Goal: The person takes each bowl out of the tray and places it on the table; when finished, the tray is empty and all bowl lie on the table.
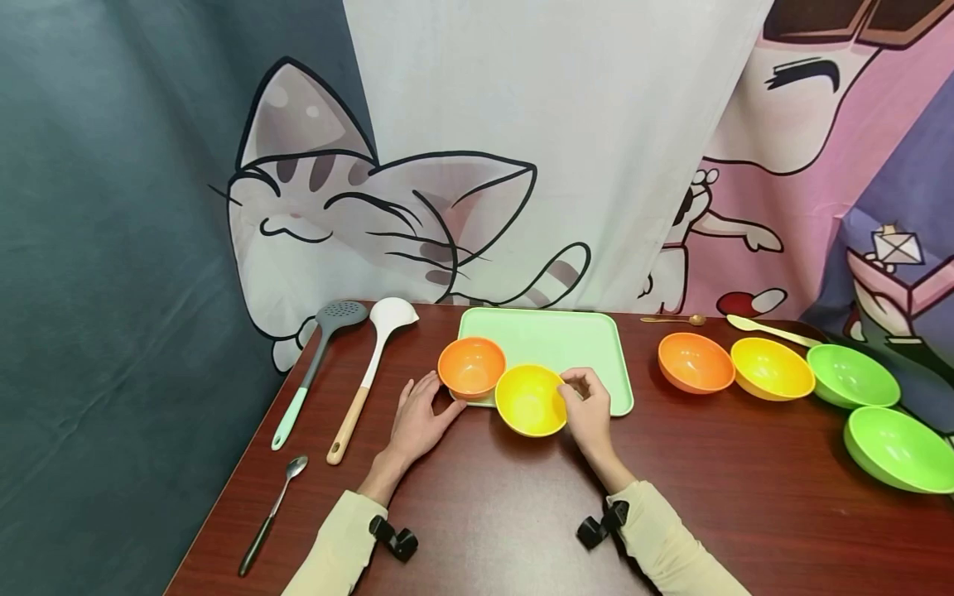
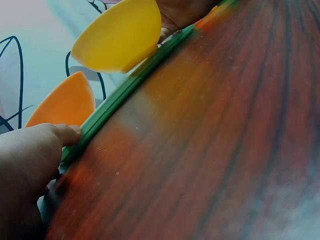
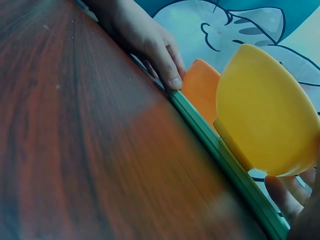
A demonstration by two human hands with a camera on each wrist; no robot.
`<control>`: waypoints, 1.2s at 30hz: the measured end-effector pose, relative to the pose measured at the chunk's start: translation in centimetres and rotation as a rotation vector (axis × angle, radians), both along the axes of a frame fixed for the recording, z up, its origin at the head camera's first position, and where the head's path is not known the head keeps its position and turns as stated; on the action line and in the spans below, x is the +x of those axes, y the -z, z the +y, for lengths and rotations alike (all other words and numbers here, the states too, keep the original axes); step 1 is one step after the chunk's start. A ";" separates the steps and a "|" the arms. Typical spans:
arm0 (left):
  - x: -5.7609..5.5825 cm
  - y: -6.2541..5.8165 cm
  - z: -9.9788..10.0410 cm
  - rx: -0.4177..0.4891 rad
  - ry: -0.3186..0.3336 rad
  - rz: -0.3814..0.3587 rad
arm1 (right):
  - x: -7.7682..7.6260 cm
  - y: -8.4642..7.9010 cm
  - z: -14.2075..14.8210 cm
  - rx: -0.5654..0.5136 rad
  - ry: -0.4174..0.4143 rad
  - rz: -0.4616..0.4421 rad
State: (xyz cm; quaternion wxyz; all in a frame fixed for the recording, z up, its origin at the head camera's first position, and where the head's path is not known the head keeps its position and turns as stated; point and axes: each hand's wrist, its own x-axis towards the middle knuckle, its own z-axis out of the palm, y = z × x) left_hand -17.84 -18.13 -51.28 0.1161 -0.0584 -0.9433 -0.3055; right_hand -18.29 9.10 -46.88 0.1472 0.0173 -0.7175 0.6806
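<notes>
In the head view my right hand (image 1: 589, 410) pinches the right side of a yellow bowl (image 1: 532, 401). That bowl hangs slightly raised over the front edge of a pale green tray (image 1: 555, 335); its raised base shows in the right wrist view, above the tray rim (image 3: 200, 127). An orange bowl (image 1: 472, 367) stands at the tray's front left, close beside the yellow one. My left hand (image 1: 423, 418) lies at the tray's front left corner, fingers extended. In the left wrist view its thumb (image 2: 67, 134) touches the tray rim near the orange bowl (image 2: 67, 102).
To the left lie a grey slotted turner (image 1: 320, 356), a white ladle-like utensil (image 1: 376, 356) and a spoon (image 1: 276, 513). On the right sit another orange bowl (image 1: 696, 362), another yellow bowl (image 1: 773, 369) and two green bowls (image 1: 853, 377). Behind them lie a small spoon (image 1: 674, 319) and a knife (image 1: 771, 330).
</notes>
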 end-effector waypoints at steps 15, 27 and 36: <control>0.1 -0.1 -0.1 0.008 0.003 -0.010 | 1.5 -0.2 -0.5 0.001 -0.035 0.000; -0.1 0.2 0.0 0.002 -0.002 -0.051 | 3.1 0.1 -0.2 0.009 -0.090 0.023; -0.1 0.0 0.0 0.016 0.000 -0.038 | 4.1 -0.1 0.3 0.024 -0.080 0.038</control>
